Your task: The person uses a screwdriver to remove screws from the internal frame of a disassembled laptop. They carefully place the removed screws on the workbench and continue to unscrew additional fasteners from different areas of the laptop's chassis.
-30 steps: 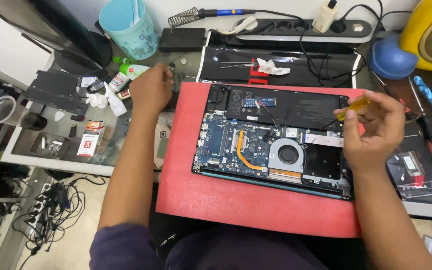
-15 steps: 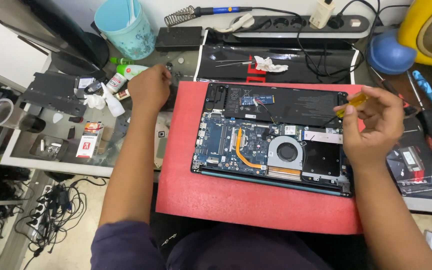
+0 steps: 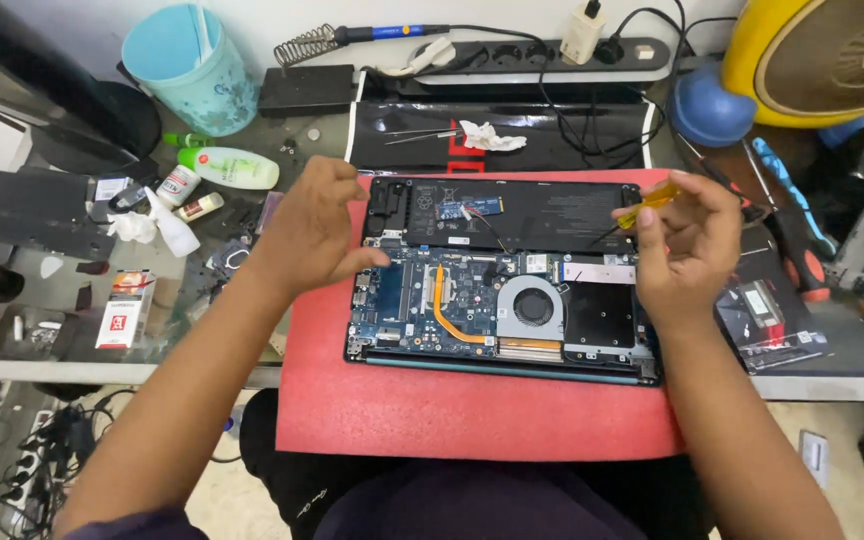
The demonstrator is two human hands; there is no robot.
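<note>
Head view: opened laptop [image 3: 502, 270] centre frame, on red mat [image 3: 452, 420].
Left hand [image 3: 317, 235]: fingers curled, empty — over board's left edge.
Right hand [image 3: 687, 245]: pinching yellow-handled screwdriver [image 3: 647, 205].
Risk: tip slips — could gouge motherboard or battery.

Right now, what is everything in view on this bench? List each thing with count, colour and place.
opened laptop: one, black with blue board, on the mat
mat: one, red, under the laptop
screwdriver: one, yellow handle, in the right hand
cup: one, light blue, far left
bottle: one, white and green, lying left of the laptop
soldering iron: one, blue handle, far edge
power strip: one, black, far edge
fan: one, yellow, far right
left hand: over the laptop's left edge
right hand: over the laptop's right end
</note>
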